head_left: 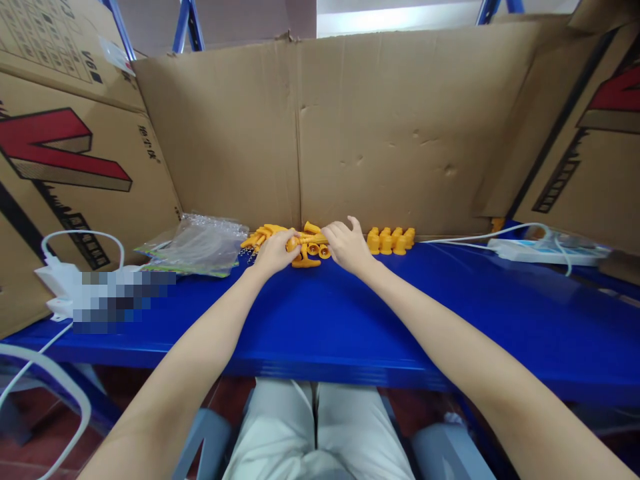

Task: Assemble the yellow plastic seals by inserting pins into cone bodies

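Observation:
A heap of small orange plastic parts (306, 245) lies at the back of the blue shelf (320, 320), against a cardboard wall. My left hand (273, 252) rests on the left side of the heap, fingers curled round some parts. My right hand (347, 245) sits on the heap's right side, fingers bent over the parts with the little finger raised. A row of upright orange parts (391, 240) stands just right of my right hand.
Clear plastic bags (197, 243) lie left of the heap. A white charger with cable (65, 283) sits far left. A white power strip (540, 250) with cable lies at the right. Cardboard boxes (65, 153) wall in the shelf.

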Tool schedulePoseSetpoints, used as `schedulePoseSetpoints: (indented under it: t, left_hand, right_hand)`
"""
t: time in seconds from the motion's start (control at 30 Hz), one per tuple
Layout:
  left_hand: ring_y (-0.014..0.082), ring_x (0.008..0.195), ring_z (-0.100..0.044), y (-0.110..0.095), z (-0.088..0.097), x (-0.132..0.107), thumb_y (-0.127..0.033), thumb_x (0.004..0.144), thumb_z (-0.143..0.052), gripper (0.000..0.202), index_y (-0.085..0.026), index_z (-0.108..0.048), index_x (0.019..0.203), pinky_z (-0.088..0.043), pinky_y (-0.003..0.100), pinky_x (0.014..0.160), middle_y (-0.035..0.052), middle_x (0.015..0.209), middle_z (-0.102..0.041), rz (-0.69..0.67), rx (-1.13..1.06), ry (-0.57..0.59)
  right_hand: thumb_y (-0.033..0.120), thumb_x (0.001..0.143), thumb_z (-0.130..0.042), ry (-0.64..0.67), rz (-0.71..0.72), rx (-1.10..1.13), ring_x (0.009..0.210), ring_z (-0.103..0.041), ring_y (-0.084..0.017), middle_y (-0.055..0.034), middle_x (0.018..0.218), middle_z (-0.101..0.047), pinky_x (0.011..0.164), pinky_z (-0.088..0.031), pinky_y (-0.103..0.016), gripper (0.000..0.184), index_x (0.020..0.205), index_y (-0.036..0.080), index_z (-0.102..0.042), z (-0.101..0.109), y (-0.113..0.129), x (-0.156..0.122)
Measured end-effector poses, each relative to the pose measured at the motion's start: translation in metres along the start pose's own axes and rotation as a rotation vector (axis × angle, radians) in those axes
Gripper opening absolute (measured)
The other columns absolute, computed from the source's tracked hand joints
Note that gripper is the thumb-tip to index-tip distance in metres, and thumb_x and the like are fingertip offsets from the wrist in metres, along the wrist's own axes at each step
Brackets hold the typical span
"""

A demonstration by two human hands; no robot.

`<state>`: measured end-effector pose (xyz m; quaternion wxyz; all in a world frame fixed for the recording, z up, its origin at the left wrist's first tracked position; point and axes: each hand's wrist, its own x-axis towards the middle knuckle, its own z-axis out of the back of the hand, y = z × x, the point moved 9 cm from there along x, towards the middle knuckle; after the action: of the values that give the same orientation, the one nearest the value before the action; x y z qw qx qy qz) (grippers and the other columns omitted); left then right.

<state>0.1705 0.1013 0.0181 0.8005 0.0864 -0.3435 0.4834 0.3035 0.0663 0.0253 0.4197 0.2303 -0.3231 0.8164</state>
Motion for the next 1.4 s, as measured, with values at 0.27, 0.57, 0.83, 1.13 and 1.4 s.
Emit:
schedulePoseSetpoints:
  t: [0.27,0.57,0.83,1.13,1.4]
  left_hand:
    - [0.0255,0.099,-0.063,-0.015,0.010,-0.003,-0.022,0.072,-0.054,0.026,-0.019,-0.062,0.097,-0.048,0.037,0.086,0.0072,0.102,-0.069,-0.077,0.038,-0.092]
    - [0.0236,0.084,-0.065,-0.017,0.007,-0.003,-0.024,0.071,-0.056,0.026,-0.018,-0.063,0.095,-0.047,0.032,0.072,0.0066,0.092,-0.071,-0.046,0.014,-0.052]
    - [0.0231,0.081,-0.065,-0.017,0.007,-0.004,-0.024,0.069,-0.057,0.027,-0.017,-0.064,0.094,-0.046,0.031,0.070,0.0071,0.091,-0.071,-0.049,0.033,-0.040]
    - [0.0233,0.079,-0.065,-0.017,0.006,-0.003,-0.026,0.069,-0.055,0.028,-0.017,-0.064,0.094,-0.046,0.031,0.069,0.0061,0.086,-0.070,-0.033,0.018,-0.036]
    - [0.0242,0.082,-0.065,-0.017,0.008,-0.003,-0.026,0.069,-0.055,0.030,-0.017,-0.064,0.096,-0.047,0.033,0.072,0.0068,0.087,-0.070,-0.018,0.010,-0.030]
  right_hand:
    - [0.027,0.096,-0.039,0.094,0.022,0.102,0.102,-0.057,-0.027,-0.0170,0.110,-0.066,0.102,-0.020,-0.049,0.031,0.117,0.011,-0.056,-0.014,0.006,-0.005]
    - [0.021,0.091,-0.045,0.055,0.037,0.067,0.095,-0.059,-0.026,-0.0160,0.102,-0.068,0.097,-0.024,-0.044,0.024,0.109,0.011,-0.057,-0.010,0.003,-0.004]
    - [0.025,0.095,-0.041,0.118,0.054,0.124,0.102,-0.058,-0.027,-0.0157,0.110,-0.067,0.096,-0.024,-0.045,0.028,0.114,0.012,-0.057,-0.014,0.008,-0.006]
    - [0.019,0.090,-0.045,0.086,0.040,0.037,0.096,-0.057,-0.027,-0.0152,0.103,-0.068,0.095,-0.023,-0.044,0.023,0.109,0.012,-0.057,-0.008,0.006,-0.002]
    - [0.023,0.093,-0.043,0.116,0.022,0.037,0.092,-0.057,-0.027,-0.0166,0.101,-0.067,0.083,-0.024,-0.037,0.026,0.111,0.009,-0.055,-0.008,0.005,-0.003]
